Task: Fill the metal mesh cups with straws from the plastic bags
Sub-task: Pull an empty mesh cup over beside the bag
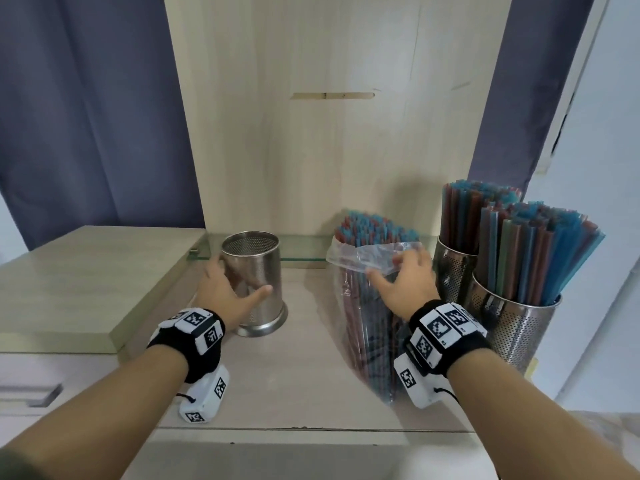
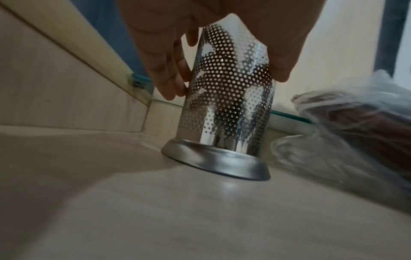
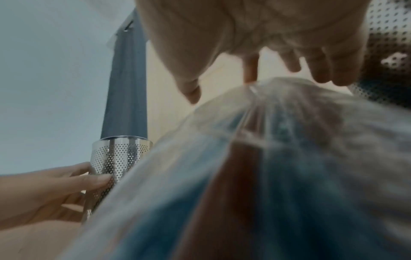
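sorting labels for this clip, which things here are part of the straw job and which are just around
Part of the job:
- empty perforated steel cup, held by left hand
- clear plastic bag of red and blue straws, under right hand
- two filled steel cups

Just around:
- purple curtain
- glass shelf strip

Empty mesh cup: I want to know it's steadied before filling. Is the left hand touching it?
Touching. In the left wrist view the left hand wraps the empty mesh cup, fingers against its perforated wall; the head view agrees.
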`<state>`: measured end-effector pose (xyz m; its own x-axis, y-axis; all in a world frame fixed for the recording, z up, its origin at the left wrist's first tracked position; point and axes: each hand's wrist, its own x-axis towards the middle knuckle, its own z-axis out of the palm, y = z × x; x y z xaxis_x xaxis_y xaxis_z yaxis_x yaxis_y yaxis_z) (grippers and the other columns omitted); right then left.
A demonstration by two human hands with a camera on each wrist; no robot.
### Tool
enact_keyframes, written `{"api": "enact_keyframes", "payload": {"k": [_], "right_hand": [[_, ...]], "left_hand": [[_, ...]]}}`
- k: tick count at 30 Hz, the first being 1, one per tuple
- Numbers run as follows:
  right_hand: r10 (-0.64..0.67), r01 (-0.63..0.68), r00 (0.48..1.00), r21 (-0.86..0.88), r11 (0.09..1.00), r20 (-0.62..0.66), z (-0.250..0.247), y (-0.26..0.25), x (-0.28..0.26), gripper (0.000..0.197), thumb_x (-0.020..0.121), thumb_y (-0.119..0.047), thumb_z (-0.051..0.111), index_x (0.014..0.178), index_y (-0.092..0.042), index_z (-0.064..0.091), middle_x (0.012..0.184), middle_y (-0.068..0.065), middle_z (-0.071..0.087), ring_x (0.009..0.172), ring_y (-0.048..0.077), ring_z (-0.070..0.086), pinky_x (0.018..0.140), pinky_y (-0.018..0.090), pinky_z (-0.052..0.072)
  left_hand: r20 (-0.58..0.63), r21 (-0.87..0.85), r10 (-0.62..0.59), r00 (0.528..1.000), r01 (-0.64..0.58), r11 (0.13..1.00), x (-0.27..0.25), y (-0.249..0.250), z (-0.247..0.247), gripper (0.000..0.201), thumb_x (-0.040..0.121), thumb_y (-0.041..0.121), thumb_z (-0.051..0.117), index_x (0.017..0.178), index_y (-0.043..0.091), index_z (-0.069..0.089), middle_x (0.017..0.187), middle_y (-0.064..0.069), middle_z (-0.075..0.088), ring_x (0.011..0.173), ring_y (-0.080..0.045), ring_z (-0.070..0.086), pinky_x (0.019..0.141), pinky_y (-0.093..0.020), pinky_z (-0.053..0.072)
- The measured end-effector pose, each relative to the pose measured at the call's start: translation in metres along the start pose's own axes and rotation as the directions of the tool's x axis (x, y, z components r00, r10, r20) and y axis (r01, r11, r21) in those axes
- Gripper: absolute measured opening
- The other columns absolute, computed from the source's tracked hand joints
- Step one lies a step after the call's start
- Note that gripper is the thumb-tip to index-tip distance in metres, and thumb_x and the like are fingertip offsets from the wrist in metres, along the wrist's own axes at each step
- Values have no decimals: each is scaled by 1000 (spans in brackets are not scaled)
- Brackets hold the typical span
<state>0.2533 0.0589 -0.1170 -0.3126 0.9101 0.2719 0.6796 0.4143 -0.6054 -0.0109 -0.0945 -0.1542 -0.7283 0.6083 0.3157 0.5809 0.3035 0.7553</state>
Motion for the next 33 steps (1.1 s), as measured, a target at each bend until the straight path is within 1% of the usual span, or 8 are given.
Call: {"api": "enact_keyframes", "payload": {"k": [5,11,14,18,20,23,26,33], "right_hand": [[226,-211,974,359,909,1,-4,-7,14,108,76,-49,80,153,-13,14,150,18,38,134,36,44,107,42,40],[147,-130,985,168,977,-90,-11,-7,20,25,100,-27,52,111,-4,56,118,22,63,111,37,56,81,33,41],[89,-25,969,267,963,-231,-16,-5,9,23,105,-22,41,95,-4,51,88,15,63,80,32,56,67,29,35],[-30,256,907,493,831,-420,-16,-3,-17,14,105,-19,41,94,-11,48,71,-7,54,60,3,52,52,22,37],[-120,444,830,515,734,-545,-18,-1,-28,13,105,-16,40,96,-15,51,79,-13,57,69,-6,55,61,17,43],[-235,630,735,512,584,-636,-25,-1,-42,20,101,-9,38,96,-20,53,88,-12,57,80,-6,56,74,12,45],[-234,588,801,652,479,-551,-33,0,-49,30,100,-22,37,84,-37,56,81,-14,57,77,3,54,74,22,46],[-117,312,945,736,601,-305,-50,-3,-37,13,106,-22,37,106,-17,49,92,-5,61,77,-9,61,77,28,50]], "left_hand": [[108,77,104,989,-113,991,-11,21,18,118,65,52,84,151,8,16,149,-15,34,133,-30,41,111,-44,36],[-181,157,501,846,-478,864,-53,81,17,83,73,57,64,135,7,42,114,-6,49,105,-18,43,96,-35,37],[-134,40,564,815,-565,824,-73,107,25,55,78,48,66,119,15,52,99,7,45,90,-6,41,84,-27,40],[182,-177,234,955,-203,963,-72,128,45,81,75,58,72,135,18,38,128,3,49,117,-14,50,102,-35,43],[416,-291,30,909,102,951,-56,128,57,121,58,73,76,149,20,17,144,1,41,131,-19,44,110,-43,38],[475,-539,165,864,138,831,-42,127,67,124,45,59,92,144,14,32,134,-5,60,122,-22,58,105,-47,44],[414,-643,391,822,-41,765,-40,134,62,92,53,25,95,130,2,50,121,-10,68,115,-25,64,101,-44,49],[178,-639,515,838,-300,709,-43,144,54,116,42,34,99,134,15,30,128,-3,58,119,-16,60,102,-45,49]]}}
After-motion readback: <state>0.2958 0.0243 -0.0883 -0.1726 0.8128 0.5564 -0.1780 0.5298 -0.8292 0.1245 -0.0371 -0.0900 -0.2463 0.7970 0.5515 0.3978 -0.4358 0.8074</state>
